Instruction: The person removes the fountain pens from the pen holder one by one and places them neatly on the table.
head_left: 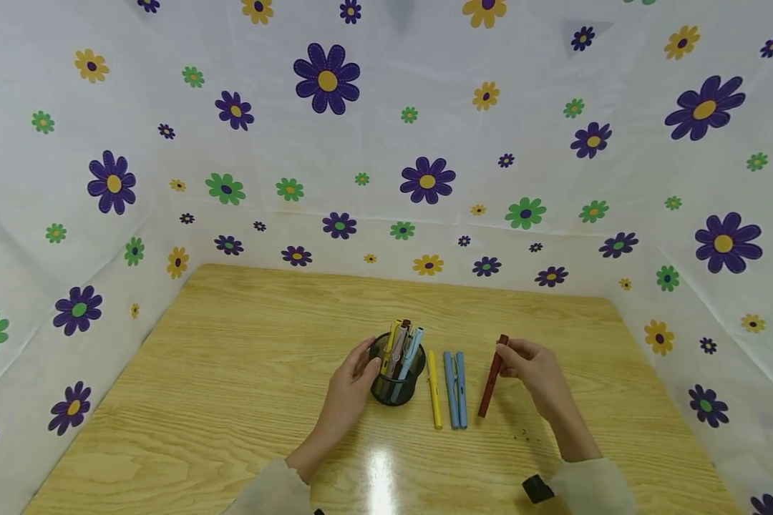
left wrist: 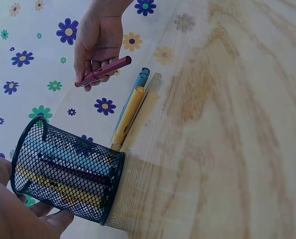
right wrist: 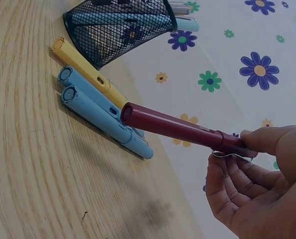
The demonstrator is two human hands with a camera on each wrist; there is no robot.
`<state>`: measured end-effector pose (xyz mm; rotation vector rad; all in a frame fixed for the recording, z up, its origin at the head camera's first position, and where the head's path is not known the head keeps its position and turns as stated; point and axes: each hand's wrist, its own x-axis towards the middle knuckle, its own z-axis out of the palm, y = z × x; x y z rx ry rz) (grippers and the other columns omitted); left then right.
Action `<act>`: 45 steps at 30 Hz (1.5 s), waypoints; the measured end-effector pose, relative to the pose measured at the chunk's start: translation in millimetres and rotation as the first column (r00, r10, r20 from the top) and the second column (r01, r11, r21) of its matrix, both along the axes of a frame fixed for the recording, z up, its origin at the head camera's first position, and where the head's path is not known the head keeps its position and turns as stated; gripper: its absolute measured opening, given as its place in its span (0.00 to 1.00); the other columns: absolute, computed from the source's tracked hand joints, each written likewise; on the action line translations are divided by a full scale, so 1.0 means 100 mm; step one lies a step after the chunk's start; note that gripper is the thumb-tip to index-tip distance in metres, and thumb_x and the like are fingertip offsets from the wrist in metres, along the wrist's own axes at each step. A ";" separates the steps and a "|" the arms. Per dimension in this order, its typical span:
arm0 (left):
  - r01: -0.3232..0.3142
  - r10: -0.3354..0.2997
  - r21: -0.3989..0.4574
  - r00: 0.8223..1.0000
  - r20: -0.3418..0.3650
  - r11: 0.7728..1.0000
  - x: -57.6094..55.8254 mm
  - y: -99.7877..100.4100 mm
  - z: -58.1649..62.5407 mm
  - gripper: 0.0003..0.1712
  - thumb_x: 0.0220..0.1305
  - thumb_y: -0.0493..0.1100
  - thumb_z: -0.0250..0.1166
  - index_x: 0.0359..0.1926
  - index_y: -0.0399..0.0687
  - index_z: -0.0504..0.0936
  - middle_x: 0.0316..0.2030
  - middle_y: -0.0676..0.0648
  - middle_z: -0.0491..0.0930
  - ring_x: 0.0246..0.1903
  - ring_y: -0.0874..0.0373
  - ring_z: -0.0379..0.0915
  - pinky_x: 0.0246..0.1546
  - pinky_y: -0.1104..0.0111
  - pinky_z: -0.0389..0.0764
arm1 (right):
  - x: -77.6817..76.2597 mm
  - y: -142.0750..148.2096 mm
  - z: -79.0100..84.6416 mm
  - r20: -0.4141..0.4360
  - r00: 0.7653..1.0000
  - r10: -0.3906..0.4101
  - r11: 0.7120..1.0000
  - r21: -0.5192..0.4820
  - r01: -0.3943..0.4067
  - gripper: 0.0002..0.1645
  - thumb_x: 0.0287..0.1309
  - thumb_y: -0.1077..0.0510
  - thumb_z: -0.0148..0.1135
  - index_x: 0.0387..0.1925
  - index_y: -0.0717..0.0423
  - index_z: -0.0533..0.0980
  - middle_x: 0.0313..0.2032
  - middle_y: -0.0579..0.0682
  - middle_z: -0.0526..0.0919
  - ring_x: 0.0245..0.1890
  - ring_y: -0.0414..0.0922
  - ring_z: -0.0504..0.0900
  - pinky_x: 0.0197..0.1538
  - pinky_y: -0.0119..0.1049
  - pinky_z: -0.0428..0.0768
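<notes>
A dark red pen (head_left: pixel 490 386) with a metal clip is pinched near its clip end between the thumb and fingers of my right hand (head_left: pixel 536 373). In the right wrist view its other end points toward the pens on the table. My left hand (head_left: pixel 349 386) holds the black mesh pen cup (head_left: pixel 393 395) from its left side, thumb at the near side and fingers behind. Several pens stand in the cup, among them a yellow one (head_left: pixel 389 345), a greyish one (head_left: pixel 396 346) and a light blue one (head_left: pixel 412 350).
Right of the cup, a yellow pen (head_left: pixel 434 392) and two blue pens (head_left: pixel 451 392) lie side by side on the wooden table (head_left: pixel 232 372). Small dark crumbs (head_left: pixel 524 433) dot the wood near the right forearm. A flower-printed cloth (head_left: pixel 373 129) surrounds the table's back and sides.
</notes>
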<state>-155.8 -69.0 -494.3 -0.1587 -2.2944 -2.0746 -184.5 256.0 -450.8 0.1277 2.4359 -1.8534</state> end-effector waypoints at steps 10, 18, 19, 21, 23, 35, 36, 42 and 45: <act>-0.001 0.001 0.019 1.000 0.003 1.000 0.02 0.00 0.02 0.30 0.80 0.48 0.59 0.76 0.44 0.67 0.73 0.34 0.65 0.72 0.39 0.62 0.69 0.46 0.68 | 0.00 -0.03 -0.05 0.031 1.000 0.006 1.000 0.026 -0.006 0.28 0.75 0.54 0.62 0.61 0.76 0.74 0.35 0.52 0.83 0.34 0.43 0.82 0.47 0.43 0.87; 0.002 -0.002 0.005 1.000 0.001 1.000 0.01 0.00 0.00 0.30 0.80 0.48 0.58 0.76 0.44 0.67 0.72 0.34 0.66 0.72 0.39 0.63 0.69 0.46 0.68 | -0.01 -0.07 -0.10 0.056 0.998 -0.006 0.995 0.099 0.000 0.25 0.75 0.55 0.62 0.59 0.75 0.75 0.37 0.54 0.84 0.35 0.43 0.83 0.45 0.42 0.87; 0.002 -0.002 0.003 1.000 0.004 1.000 0.01 0.00 0.00 0.30 0.80 0.48 0.58 0.76 0.44 0.67 0.72 0.34 0.66 0.72 0.39 0.63 0.69 0.46 0.68 | -0.02 -0.08 -0.11 0.057 0.998 -0.005 0.994 0.111 -0.002 0.26 0.75 0.55 0.62 0.59 0.75 0.75 0.38 0.54 0.84 0.34 0.43 0.83 0.44 0.42 0.87; 0.000 0.000 -0.001 1.000 0.007 1.000 0.01 -0.01 -0.01 0.30 0.80 0.48 0.58 0.76 0.44 0.67 0.73 0.35 0.66 0.72 0.39 0.63 0.68 0.46 0.69 | -0.02 -0.10 -0.13 0.060 0.998 0.000 0.991 0.132 -0.007 0.26 0.75 0.56 0.62 0.59 0.76 0.75 0.38 0.56 0.85 0.34 0.44 0.84 0.43 0.41 0.87; 0.000 0.000 -0.002 1.000 0.013 1.000 0.02 -0.01 -0.01 0.30 0.80 0.49 0.57 0.77 0.45 0.67 0.73 0.35 0.66 0.72 0.40 0.63 0.69 0.46 0.68 | -0.03 -0.11 -0.16 0.062 0.998 -0.008 0.989 0.147 -0.001 0.25 0.74 0.57 0.62 0.59 0.77 0.75 0.37 0.56 0.85 0.33 0.43 0.84 0.41 0.40 0.87; 0.005 -0.005 -0.009 1.000 0.004 1.000 0.02 0.00 -0.01 0.29 0.81 0.47 0.57 0.76 0.44 0.67 0.73 0.34 0.65 0.72 0.39 0.62 0.68 0.45 0.68 | -0.05 -0.18 -0.26 0.027 0.999 -0.034 0.974 0.227 0.027 0.24 0.73 0.56 0.64 0.55 0.77 0.78 0.35 0.58 0.86 0.30 0.47 0.83 0.32 0.38 0.83; 0.004 -0.004 -0.009 1.000 0.001 1.000 0.02 0.00 -0.01 0.29 0.81 0.48 0.57 0.76 0.44 0.67 0.73 0.34 0.65 0.72 0.38 0.62 0.68 0.45 0.68 | -0.06 -0.18 -0.27 0.025 0.999 -0.037 0.971 0.236 0.030 0.25 0.72 0.56 0.64 0.55 0.77 0.78 0.34 0.57 0.86 0.30 0.48 0.83 0.31 0.38 0.82; 0.002 -0.002 -0.001 1.000 0.001 1.000 0.02 0.00 0.00 0.29 0.81 0.50 0.57 0.76 0.47 0.68 0.73 0.35 0.66 0.72 0.39 0.62 0.68 0.46 0.68 | -0.07 -0.22 -0.32 0.031 0.998 -0.056 0.959 0.280 0.045 0.25 0.72 0.55 0.65 0.55 0.76 0.79 0.32 0.56 0.86 0.28 0.45 0.82 0.30 0.38 0.82; 0.003 -0.003 0.000 1.000 0.004 1.000 0.02 0.00 -0.01 0.30 0.81 0.50 0.57 0.76 0.47 0.68 0.73 0.35 0.65 0.72 0.39 0.62 0.69 0.46 0.68 | -0.07 -0.24 -0.34 0.023 0.998 -0.058 0.951 0.307 0.048 0.24 0.71 0.55 0.66 0.54 0.75 0.80 0.30 0.54 0.87 0.27 0.43 0.82 0.29 0.36 0.81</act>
